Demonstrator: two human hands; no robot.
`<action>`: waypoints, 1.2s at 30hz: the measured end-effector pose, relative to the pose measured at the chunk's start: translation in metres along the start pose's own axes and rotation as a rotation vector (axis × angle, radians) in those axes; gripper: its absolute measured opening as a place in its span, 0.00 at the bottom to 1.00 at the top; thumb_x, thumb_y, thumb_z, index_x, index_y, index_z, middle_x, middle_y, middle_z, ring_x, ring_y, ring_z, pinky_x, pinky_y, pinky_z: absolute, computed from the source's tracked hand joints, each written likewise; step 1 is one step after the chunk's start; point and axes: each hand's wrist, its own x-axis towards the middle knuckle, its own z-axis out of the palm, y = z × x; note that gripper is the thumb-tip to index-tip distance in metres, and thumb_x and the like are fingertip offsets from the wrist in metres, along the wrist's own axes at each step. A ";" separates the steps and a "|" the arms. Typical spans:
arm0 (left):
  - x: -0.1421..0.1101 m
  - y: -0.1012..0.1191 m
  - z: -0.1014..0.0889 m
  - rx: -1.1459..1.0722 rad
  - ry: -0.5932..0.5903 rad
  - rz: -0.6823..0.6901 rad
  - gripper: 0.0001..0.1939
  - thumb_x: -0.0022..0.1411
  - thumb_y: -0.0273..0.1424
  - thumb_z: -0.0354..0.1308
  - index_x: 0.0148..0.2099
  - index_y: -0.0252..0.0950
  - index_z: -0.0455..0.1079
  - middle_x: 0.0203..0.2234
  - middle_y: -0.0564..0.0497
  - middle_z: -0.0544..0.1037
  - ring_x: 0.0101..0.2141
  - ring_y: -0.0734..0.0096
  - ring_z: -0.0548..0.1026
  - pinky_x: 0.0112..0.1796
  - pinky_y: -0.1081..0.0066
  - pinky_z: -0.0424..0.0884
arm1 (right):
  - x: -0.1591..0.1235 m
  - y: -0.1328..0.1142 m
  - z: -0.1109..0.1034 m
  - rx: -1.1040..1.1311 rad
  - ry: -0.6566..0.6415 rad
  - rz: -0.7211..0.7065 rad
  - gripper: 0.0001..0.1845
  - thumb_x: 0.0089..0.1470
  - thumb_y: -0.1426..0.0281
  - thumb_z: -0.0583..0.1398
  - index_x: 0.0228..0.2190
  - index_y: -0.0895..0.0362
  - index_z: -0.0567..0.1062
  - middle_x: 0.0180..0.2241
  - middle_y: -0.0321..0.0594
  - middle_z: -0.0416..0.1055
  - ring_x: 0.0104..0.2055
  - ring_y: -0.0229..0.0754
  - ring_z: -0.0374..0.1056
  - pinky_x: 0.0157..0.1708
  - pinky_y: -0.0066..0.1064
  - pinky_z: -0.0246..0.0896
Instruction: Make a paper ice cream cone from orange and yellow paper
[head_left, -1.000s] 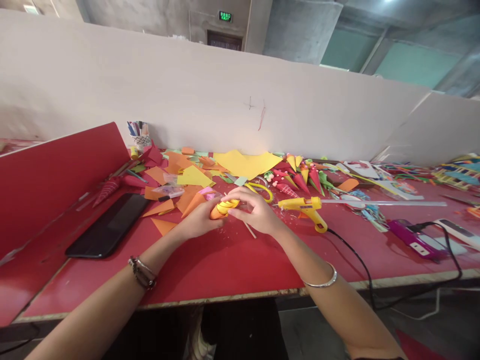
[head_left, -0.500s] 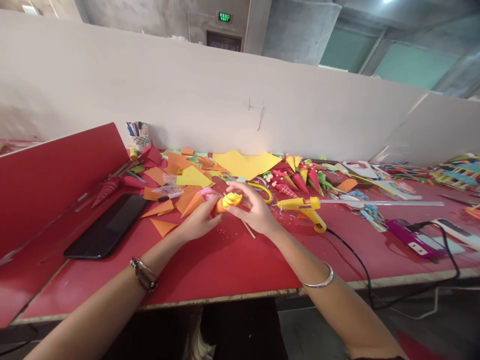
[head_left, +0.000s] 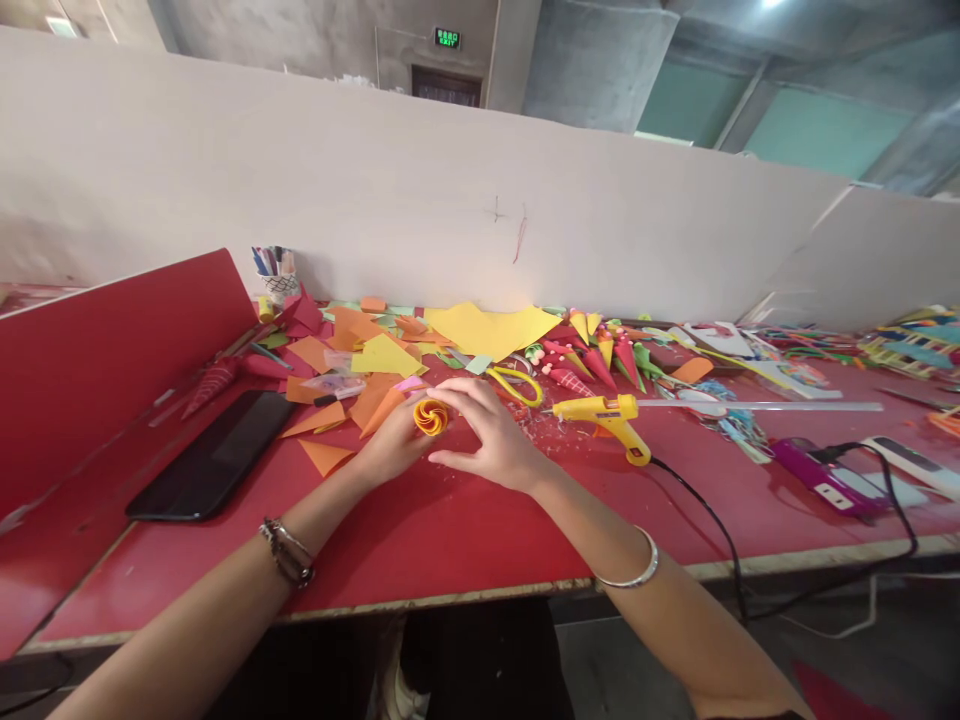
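Observation:
A yellow and orange paper swirl (head_left: 430,417), shaped like a small ice-cream top, faces up toward me. My left hand (head_left: 395,440) is closed around its lower part, which the fingers hide. Just to its right is my right hand (head_left: 491,435), thumb and fingers apart in a curve. Its upper fingertips come close to the swirl's far edge; whether they touch it I cannot tell. Beyond the hands lie yellow-handled scissors (head_left: 517,385). To the right, a yellow glue gun (head_left: 607,415) lies on its side with a long clear glue stick in its back.
Orange paper scraps (head_left: 330,420), yellow paper (head_left: 491,330) and several small paper cones (head_left: 600,360) cover the table's back. A black phone (head_left: 214,455) lies left, beside a red panel (head_left: 120,390). A purple power strip (head_left: 829,475) sits right, with a black cord (head_left: 712,520) over the table edge.
The paper swirl has moved left and turned its spiral top toward me. My right hand has opened and come off it; my left hand keeps hold. The thin stick below is out of sight.

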 end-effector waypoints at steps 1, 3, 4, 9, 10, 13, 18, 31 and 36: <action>0.000 0.001 0.000 0.002 0.009 0.014 0.08 0.57 0.24 0.49 0.41 0.33 0.63 0.40 0.46 0.69 0.39 0.68 0.68 0.39 0.67 0.67 | 0.000 0.001 0.001 -0.005 -0.005 0.017 0.30 0.47 0.66 0.59 0.51 0.48 0.57 0.49 0.40 0.57 0.53 0.44 0.52 0.52 0.41 0.53; 0.000 0.004 -0.001 0.014 -0.001 0.045 0.09 0.57 0.24 0.49 0.41 0.33 0.63 0.42 0.45 0.68 0.43 0.66 0.66 0.42 0.67 0.65 | 0.000 0.003 0.004 0.027 -0.006 0.044 0.29 0.47 0.66 0.59 0.51 0.48 0.57 0.49 0.40 0.56 0.53 0.44 0.52 0.52 0.40 0.53; 0.000 0.006 -0.001 0.018 -0.013 0.056 0.08 0.57 0.24 0.49 0.40 0.33 0.64 0.41 0.45 0.68 0.43 0.65 0.66 0.42 0.67 0.65 | 0.000 0.004 0.005 0.055 -0.007 0.057 0.28 0.48 0.67 0.59 0.50 0.48 0.58 0.48 0.40 0.56 0.53 0.43 0.52 0.51 0.40 0.53; 0.001 0.009 -0.002 -0.056 -0.114 -0.038 0.07 0.57 0.27 0.49 0.34 0.31 0.66 0.32 0.47 0.72 0.33 0.69 0.70 0.34 0.71 0.68 | 0.001 0.006 0.010 0.179 0.019 0.137 0.16 0.50 0.70 0.57 0.43 0.52 0.66 0.44 0.40 0.60 0.50 0.41 0.56 0.50 0.37 0.54; 0.001 0.010 -0.002 -0.078 -0.130 -0.063 0.07 0.57 0.28 0.49 0.33 0.31 0.66 0.29 0.48 0.72 0.31 0.71 0.70 0.32 0.72 0.68 | 0.001 0.008 0.010 0.211 0.030 0.155 0.14 0.50 0.70 0.57 0.41 0.53 0.67 0.43 0.40 0.60 0.49 0.41 0.57 0.50 0.37 0.53; 0.001 0.011 -0.003 -0.163 -0.165 -0.079 0.07 0.56 0.30 0.52 0.34 0.32 0.67 0.28 0.50 0.73 0.30 0.71 0.71 0.33 0.71 0.69 | 0.000 0.013 0.012 0.373 0.036 0.191 0.10 0.51 0.69 0.56 0.39 0.53 0.69 0.41 0.38 0.62 0.47 0.39 0.59 0.49 0.35 0.55; 0.002 0.010 -0.007 -0.261 -0.235 -0.034 0.09 0.56 0.33 0.54 0.37 0.34 0.70 0.32 0.49 0.75 0.35 0.68 0.72 0.37 0.69 0.68 | -0.001 0.013 0.007 0.572 -0.008 0.208 0.12 0.54 0.69 0.53 0.42 0.52 0.67 0.44 0.38 0.62 0.49 0.38 0.59 0.51 0.35 0.54; 0.000 0.004 -0.004 -0.064 -0.090 0.002 0.07 0.55 0.31 0.54 0.32 0.33 0.70 0.35 0.46 0.73 0.36 0.66 0.71 0.37 0.70 0.68 | 0.003 0.001 0.006 0.294 -0.094 0.148 0.10 0.48 0.73 0.58 0.36 0.52 0.69 0.43 0.38 0.63 0.48 0.40 0.57 0.50 0.38 0.52; 0.001 0.008 -0.009 -0.049 -0.249 -0.075 0.10 0.54 0.35 0.55 0.38 0.37 0.69 0.37 0.46 0.73 0.37 0.65 0.71 0.39 0.69 0.67 | 0.002 0.004 0.008 0.446 -0.052 0.241 0.07 0.52 0.69 0.55 0.35 0.55 0.68 0.39 0.39 0.64 0.44 0.39 0.61 0.47 0.35 0.55</action>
